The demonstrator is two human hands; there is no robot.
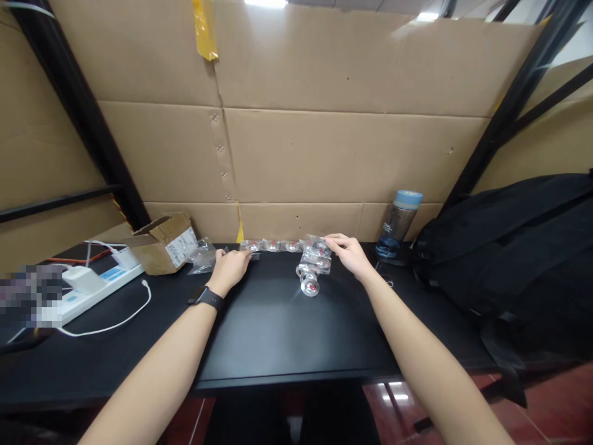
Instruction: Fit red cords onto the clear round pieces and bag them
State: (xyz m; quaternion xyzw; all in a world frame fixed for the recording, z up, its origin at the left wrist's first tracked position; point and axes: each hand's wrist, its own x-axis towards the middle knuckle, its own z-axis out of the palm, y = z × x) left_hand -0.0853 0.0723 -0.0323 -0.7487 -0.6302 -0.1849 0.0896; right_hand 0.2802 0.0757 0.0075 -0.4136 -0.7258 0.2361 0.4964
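A row of clear-wrapped round pieces with red marks (272, 246) lies along the back of the black table, close to the cardboard wall. My left hand (229, 271), with a dark watch on its wrist, has its fingertips closed at the row's left end. At the other end, my right hand (348, 252) pinches the upper right edge of a shiny clear plastic packet (317, 262), which overlaps the row. Just in front of that packet rests a loose clear disc with a red centre (310, 286), another one partly hidden behind it. Their exact kind is too small to tell.
A small opened carton (164, 247) and crumpled clear plastic (202, 256) are left of my hands, beside a white power strip (99, 287) with a white cable (115, 332). A blue-lidded bottle (398, 224) and a black backpack (514, 259) stand on the right.
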